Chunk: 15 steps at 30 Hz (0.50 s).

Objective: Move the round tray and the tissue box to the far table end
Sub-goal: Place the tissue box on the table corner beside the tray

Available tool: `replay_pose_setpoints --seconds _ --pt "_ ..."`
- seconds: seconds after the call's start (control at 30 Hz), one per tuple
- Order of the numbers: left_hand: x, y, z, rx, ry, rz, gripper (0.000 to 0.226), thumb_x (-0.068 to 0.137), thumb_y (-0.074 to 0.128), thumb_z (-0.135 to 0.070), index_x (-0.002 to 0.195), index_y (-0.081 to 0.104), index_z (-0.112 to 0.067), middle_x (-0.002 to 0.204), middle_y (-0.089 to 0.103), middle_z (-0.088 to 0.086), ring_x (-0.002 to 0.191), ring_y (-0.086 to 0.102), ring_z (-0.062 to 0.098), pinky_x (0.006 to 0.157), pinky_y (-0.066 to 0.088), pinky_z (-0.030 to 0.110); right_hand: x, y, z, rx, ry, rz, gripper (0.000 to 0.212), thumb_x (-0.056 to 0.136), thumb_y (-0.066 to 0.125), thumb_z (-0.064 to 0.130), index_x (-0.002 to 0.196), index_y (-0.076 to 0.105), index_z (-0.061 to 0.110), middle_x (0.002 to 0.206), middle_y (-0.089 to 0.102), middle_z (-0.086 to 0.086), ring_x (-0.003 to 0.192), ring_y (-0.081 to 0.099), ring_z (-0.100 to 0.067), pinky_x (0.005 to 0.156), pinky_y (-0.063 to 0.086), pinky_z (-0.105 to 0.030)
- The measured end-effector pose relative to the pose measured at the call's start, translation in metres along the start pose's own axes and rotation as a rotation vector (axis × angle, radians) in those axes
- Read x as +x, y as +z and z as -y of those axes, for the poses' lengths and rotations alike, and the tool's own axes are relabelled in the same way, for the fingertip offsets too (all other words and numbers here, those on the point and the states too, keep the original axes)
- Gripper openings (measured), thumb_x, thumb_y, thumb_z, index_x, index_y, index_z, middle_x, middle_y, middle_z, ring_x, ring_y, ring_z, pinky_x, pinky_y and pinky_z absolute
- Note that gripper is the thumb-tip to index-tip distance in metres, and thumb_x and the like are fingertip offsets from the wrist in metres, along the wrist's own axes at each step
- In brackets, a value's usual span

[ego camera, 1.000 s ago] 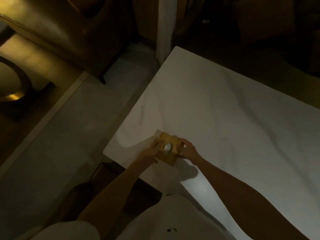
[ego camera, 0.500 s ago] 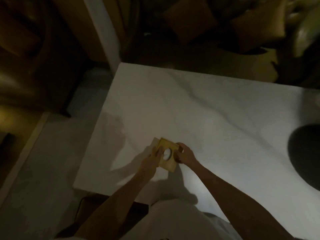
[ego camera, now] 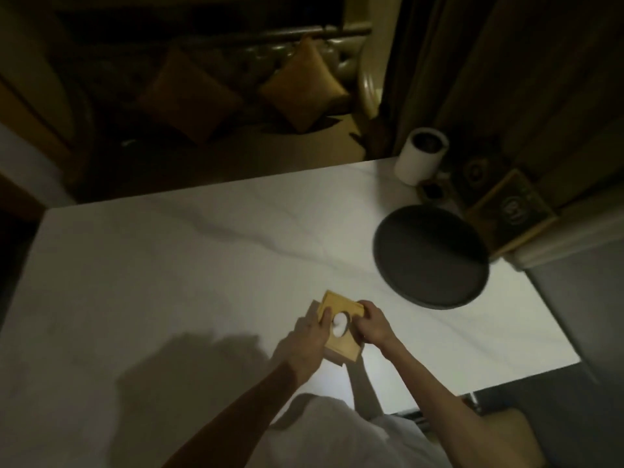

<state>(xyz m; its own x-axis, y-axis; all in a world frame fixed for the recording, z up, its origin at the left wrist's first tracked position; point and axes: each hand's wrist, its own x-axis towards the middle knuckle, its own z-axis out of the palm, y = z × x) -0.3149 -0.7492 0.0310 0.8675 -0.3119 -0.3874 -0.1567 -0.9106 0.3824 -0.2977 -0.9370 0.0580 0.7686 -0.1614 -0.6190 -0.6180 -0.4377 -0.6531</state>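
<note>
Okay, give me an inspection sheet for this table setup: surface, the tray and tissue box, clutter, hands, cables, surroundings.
Surface: white marble table, dimly lit, with the person's shadow near the front edge.
Job's things: wooden tissue box held above the table, white tissue showing in its round opening; round tray dark, lying flat toward the right end, untouched.
Clutter: white cylinder at the back right corner; small dark items and a framed card beside it, too dim to identify.
Hands: left hand and right hand both grip the tissue box, one on each side.
Cables: nothing seen.
Surroundings: sofa with cushions beyond the table; curtain at the right.
</note>
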Motion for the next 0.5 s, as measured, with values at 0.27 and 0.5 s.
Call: replay_pose_setpoints --seconds 0.27,0.5 --pt "0.033 0.047 -0.178 0.262 0.266 0.116 0.101 0.066 0.084 -0.035 0.142 0.019 -0.019 0.133 0.053 0.015 0.092 0.066 0.025 0.071 0.06 0.035 -0.026 -0.154 -0.096 0.092 0.139 -0.12 0.036 0.086 0.054 0.013 0.123 0.052 0.016 0.114 0.061 -0.009 0.104 0.06 -0.028 0.093 0.053 -0.048" --pt "0.031 0.082 -0.269 0.191 0.321 0.109 0.077 0.088 0.059 -0.011 0.148 0.011 -0.02 0.153 0.023 0.016 0.124 0.047 0.033 0.094 0.05 0.042 -0.036 -0.211 -0.159 0.15 0.226 -0.294 0.039 0.081 0.056 0.007 0.118 0.058 0.019 0.116 0.062 -0.01 0.102 0.057 -0.023 0.093 0.05 -0.037"
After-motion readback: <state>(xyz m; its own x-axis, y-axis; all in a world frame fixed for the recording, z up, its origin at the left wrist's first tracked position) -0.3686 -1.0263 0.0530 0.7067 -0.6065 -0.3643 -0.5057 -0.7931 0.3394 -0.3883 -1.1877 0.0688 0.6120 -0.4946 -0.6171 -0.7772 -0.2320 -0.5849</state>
